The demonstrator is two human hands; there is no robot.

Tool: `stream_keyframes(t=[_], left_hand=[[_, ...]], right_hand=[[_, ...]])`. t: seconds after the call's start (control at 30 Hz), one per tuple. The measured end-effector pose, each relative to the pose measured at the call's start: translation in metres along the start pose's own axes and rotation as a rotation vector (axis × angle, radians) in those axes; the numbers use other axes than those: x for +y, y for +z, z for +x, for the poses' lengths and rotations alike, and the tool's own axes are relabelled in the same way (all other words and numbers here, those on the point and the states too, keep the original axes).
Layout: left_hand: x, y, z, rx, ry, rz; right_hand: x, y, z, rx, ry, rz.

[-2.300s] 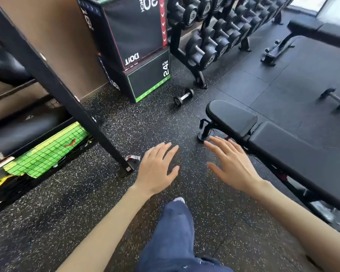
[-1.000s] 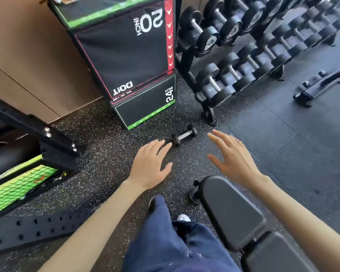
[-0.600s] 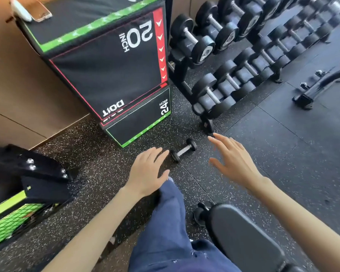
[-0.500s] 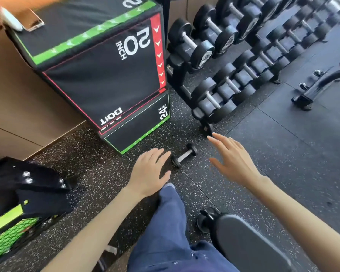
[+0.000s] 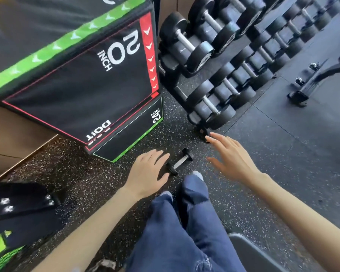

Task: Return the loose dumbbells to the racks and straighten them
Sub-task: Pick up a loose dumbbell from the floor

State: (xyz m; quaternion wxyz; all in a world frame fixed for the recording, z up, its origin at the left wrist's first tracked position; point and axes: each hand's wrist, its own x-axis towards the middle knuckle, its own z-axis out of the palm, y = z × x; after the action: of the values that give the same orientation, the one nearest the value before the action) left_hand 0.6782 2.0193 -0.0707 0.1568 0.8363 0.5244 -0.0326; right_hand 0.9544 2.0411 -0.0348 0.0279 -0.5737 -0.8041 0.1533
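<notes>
A small loose dumbbell [image 5: 180, 161] lies on the speckled rubber floor [image 5: 71, 173] between the left hand [image 5: 146, 173] and right hand [image 5: 231, 159], both spread with relaxed fingers and holding nothing, near the foot of the dumbbell rack [image 5: 201, 132] and beside the plyo box [image 5: 86, 79]

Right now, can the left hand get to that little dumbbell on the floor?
Probably yes. The left hand is open and empty, fingertips near the small dumbbell in this view. Nothing lies between them; the jump box stands aside, the shoe behind it. The hand's height above the floor is unclear.
</notes>
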Motion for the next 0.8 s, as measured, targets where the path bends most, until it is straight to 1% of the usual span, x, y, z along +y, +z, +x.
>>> stream_keyframes(t=[0.2, 0.33, 0.43, 0.5, 0.63, 0.73, 0.8], left_hand=[[0.001, 0.014, 0.020, 0.008, -0.101, -0.030], [0.010, 0.028, 0.035, 0.036, -0.205, -0.046], [0.023, 0.046, 0.046, 0.042, -0.314, -0.077], [0.032, 0.063, 0.058, 0.037, -0.367, -0.095], [0.045, 0.115, 0.083, -0.002, -0.422, -0.113], [0.041, 0.171, 0.101, -0.039, -0.466, -0.134], [0.035, 0.210, 0.112, -0.076, -0.487, -0.145]], right_hand=[[0.022, 0.000, 0.040, -0.079, -0.109, -0.020], [0.050, 0.004, 0.066, -0.148, -0.262, -0.079], [0.076, 0.010, 0.086, -0.219, -0.344, -0.076], [0.095, 0.018, 0.097, -0.231, -0.396, -0.070], [0.128, 0.059, 0.117, -0.299, -0.460, -0.047], [0.151, 0.115, 0.132, -0.326, -0.496, -0.015], [0.164, 0.157, 0.140, -0.353, -0.482, 0.015]])
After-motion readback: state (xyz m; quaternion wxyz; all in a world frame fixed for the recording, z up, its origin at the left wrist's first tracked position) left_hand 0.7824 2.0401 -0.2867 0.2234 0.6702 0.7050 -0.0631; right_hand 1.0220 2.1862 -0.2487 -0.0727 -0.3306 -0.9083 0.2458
